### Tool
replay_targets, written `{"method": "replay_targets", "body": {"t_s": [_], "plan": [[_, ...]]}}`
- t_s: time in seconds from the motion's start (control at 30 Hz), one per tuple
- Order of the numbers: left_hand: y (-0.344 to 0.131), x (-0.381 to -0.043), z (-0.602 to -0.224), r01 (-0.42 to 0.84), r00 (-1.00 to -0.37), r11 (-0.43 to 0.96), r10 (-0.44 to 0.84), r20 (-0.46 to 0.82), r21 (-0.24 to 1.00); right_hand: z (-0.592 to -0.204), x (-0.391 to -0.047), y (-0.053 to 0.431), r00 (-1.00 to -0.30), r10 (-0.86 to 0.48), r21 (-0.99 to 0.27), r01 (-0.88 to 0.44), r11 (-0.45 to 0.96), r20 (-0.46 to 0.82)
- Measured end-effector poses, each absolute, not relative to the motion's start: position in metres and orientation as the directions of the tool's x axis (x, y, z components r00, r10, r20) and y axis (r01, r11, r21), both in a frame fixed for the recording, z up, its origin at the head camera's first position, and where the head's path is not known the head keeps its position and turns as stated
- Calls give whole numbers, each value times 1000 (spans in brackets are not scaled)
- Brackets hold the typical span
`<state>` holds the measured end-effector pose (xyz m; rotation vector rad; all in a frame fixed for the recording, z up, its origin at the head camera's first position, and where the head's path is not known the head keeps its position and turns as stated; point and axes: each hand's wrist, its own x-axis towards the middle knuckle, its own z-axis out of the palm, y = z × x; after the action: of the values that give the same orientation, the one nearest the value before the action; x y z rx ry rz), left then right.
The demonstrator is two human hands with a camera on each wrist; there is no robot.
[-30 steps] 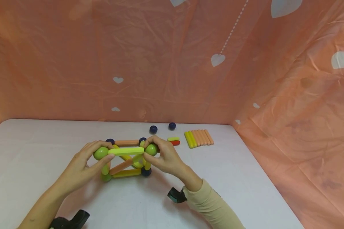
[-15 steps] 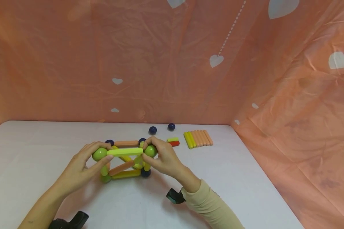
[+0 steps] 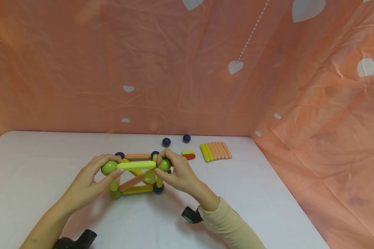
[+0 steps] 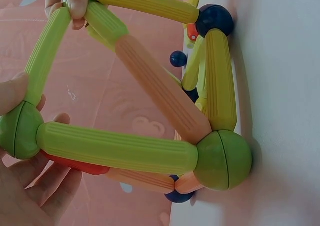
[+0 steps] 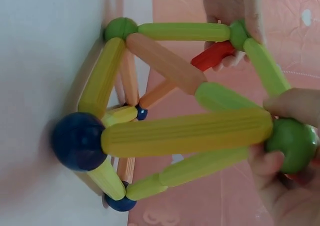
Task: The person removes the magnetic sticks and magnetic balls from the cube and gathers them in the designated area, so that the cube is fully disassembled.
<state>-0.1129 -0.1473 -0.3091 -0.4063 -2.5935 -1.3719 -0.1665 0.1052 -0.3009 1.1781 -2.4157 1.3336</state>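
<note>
Green balls (image 3: 109,168) topped the frame (image 3: 132,182) on the table (image 3: 249,193); arms (image 3: 54,218) angled in, I had the left hand (image 3: 86,180) curled round its left ball, the right hand (image 3: 182,174) pinching its right ball (image 3: 166,165). Beyond it, rightward, lay navy balls (image 3: 186,138) and sticks (image 3: 216,152).

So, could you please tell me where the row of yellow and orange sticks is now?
In the head view, the row of sticks lies on the white table, right of the red stick, beyond the right hand.

Beige sleeve (image 3: 233,224), black wrist pieces (image 3: 192,214) — angular
</note>
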Motion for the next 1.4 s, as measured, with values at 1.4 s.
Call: {"method": "replay_targets", "body": {"t_s": [1.4], "plan": [[-149, -115, -311, 316, -948, 538, 153, 277, 782, -315, -188, 142, -818, -470, -868, -459, 187, 331]]}}
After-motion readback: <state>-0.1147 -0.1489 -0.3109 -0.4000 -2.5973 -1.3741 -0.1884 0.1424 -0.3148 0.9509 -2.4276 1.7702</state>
